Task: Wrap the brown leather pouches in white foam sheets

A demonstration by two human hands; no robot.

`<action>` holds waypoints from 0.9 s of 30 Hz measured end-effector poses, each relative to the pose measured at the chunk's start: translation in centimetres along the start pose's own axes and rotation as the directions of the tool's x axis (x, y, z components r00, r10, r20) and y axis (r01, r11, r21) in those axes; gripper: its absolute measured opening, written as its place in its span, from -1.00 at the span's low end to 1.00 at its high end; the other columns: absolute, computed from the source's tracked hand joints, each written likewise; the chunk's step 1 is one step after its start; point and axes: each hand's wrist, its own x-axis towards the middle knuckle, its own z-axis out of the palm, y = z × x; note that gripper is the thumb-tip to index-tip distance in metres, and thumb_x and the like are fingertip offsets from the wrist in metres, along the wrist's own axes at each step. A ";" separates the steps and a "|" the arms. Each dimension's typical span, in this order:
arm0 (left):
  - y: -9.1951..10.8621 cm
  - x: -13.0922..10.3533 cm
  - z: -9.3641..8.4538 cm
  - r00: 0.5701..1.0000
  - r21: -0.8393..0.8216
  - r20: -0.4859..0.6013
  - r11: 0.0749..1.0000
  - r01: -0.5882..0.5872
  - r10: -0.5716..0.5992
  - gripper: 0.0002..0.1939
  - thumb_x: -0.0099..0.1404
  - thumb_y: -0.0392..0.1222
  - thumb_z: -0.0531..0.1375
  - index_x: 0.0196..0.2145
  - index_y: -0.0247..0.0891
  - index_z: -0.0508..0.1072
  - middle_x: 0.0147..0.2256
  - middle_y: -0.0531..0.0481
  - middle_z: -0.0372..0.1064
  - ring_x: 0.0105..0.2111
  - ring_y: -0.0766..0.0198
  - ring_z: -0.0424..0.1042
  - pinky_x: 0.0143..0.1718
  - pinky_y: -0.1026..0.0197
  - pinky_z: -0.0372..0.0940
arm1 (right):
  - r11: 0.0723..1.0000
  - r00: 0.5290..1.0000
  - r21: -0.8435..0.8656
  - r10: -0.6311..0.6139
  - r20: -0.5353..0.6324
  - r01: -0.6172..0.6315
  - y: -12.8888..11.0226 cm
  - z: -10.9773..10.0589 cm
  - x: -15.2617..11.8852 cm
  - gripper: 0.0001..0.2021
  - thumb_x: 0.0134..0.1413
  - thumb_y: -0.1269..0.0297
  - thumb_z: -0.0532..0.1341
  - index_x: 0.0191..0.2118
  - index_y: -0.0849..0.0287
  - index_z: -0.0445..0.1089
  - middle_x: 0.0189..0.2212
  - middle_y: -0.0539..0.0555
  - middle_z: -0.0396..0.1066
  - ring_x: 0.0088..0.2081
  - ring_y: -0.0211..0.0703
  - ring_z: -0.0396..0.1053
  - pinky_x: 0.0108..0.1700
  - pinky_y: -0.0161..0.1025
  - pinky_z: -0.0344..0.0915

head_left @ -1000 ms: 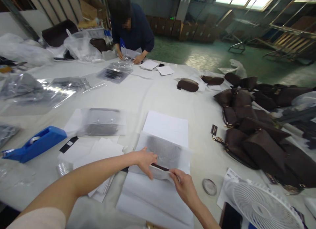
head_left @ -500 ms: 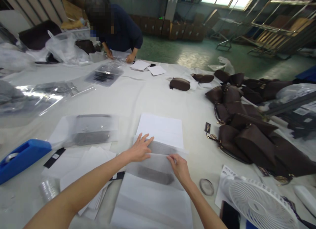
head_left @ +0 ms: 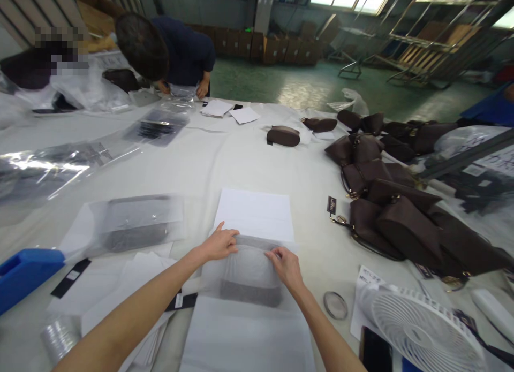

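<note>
A thin, translucent sheet of wrapping paper (head_left: 251, 265) lies folded over a flat dark item, whose grey band shows through. The fingers of my left hand (head_left: 219, 243) are curled at the sheet's upper left edge. At the upper right edge, my right hand (head_left: 286, 266) pinches the sheet between thumb and fingers. White sheets (head_left: 255, 209) extend beyond the wrapped item, and a pale stack of sheets (head_left: 249, 334) lies closer to me. Another wrapped dark bag (head_left: 136, 222) rests to the left.
Brown bags (head_left: 401, 217) are piled on the right, by a white fan (head_left: 425, 324), a phone (head_left: 375, 349) and a clear ring (head_left: 335, 305). On the left are a blue tape dispenser (head_left: 30, 275) and loose white papers (head_left: 108, 297). A co-worker (head_left: 176, 51) leans over the table's far side.
My left hand's spread fingers have drawn together at the sheet's edge. The upper flap now lies over the dark item. My view has shifted slightly; the co-worker's head is lower.
</note>
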 end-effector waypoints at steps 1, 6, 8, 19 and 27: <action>0.0 0.0 -0.1 1.000 0.007 0.001 1.000 0.001 -0.001 -0.75 0.26 -0.12 0.10 -0.49 -0.25 0.45 0.03 -0.05 0.33 -0.03 0.19 0.34 0.24 -0.26 -0.23 | 1.000 1.000 0.001 0.016 0.014 -0.016 0.0 0.0 0.2 -0.65 0.07 0.00 0.08 -0.45 0.15 0.43 -0.48 0.04 0.49 -0.40 -0.13 0.39 -0.33 -0.25 0.21; 3.5 -1.0 -0.8 0.985 0.126 -0.155 0.987 0.098 -0.078 -0.82 0.26 -0.31 0.04 -0.23 -0.24 0.42 0.03 -0.16 0.31 0.09 0.05 0.23 0.21 -0.34 -0.22 | 0.998 0.994 -0.006 0.060 0.092 -0.060 0.1 -0.4 1.1 -0.65 0.03 0.00 0.11 -0.45 0.16 0.48 -0.56 0.02 0.48 -0.47 -0.15 0.38 -0.42 -0.29 0.15; 6.3 -1.7 0.0 0.960 0.234 -0.278 0.968 0.096 -0.029 -0.69 0.25 -0.37 0.01 -0.07 -0.21 0.35 0.14 -0.21 0.17 0.18 0.04 0.10 0.22 -0.26 -0.15 | 0.999 0.991 -0.011 0.054 0.125 -0.053 0.2 -0.6 1.4 -0.65 0.01 -0.01 0.13 -0.45 0.16 0.49 -0.59 0.02 0.46 -0.50 -0.17 0.36 -0.46 -0.30 0.12; 8.0 -1.4 9.0 0.982 0.320 -0.172 0.938 0.136 -0.084 -0.15 -0.06 0.07 0.38 0.16 0.17 0.14 0.28 -0.22 -0.12 0.20 -0.43 -0.04 0.02 -0.41 0.08 | 0.950 0.997 -0.302 -0.081 0.006 0.079 2.3 -3.0 2.2 -0.69 0.19 0.22 0.02 -0.43 0.18 0.44 -0.48 0.12 0.48 -0.41 -0.16 0.39 -0.34 -0.28 0.20; 8.2 -2.0 7.6 0.980 0.390 -0.030 0.900 0.194 -0.199 -0.14 0.04 -0.11 0.34 0.20 0.28 0.01 0.32 -0.18 -0.25 0.24 -0.40 -0.17 0.07 -0.33 0.01 | 0.932 0.803 -0.273 0.032 -0.595 -0.239 10.9 -14.5 -12.2 -0.61 0.16 0.03 0.00 -0.26 0.21 0.45 -0.30 0.18 0.50 -0.25 -0.06 0.41 -0.13 -0.18 0.24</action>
